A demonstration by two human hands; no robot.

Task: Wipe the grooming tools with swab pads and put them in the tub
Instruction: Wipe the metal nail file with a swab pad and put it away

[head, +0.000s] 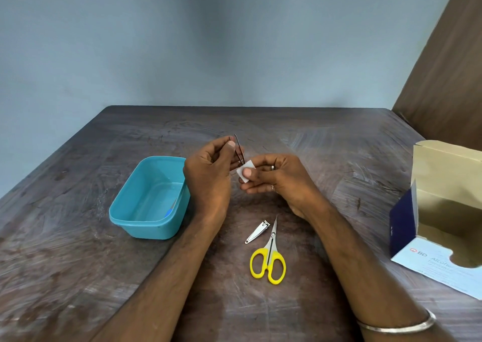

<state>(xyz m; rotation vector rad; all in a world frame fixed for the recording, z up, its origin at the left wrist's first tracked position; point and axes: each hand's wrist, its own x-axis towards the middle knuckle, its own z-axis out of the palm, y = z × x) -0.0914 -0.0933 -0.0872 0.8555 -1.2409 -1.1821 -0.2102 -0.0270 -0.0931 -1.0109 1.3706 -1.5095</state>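
My left hand (208, 169) holds metal tweezers (238, 150) upright, tips pointing away, above the middle of the table. My right hand (276, 177) pinches a small white swab pad (243, 173) between thumb and fingers, and the pad touches the lower end of the tweezers. A teal tub (125, 211) stands just left of my left hand; something small and blue lies inside it by the near right wall. A metal nail clipper (257, 232) and yellow-handled scissors (268, 258) lie on the table below my hands.
An open box of alcohol swabs (440, 224) stands at the right table edge with its flap raised. The dark wooden table (78, 263) meets a blue wall at the back. A brown panel rises at the far right.
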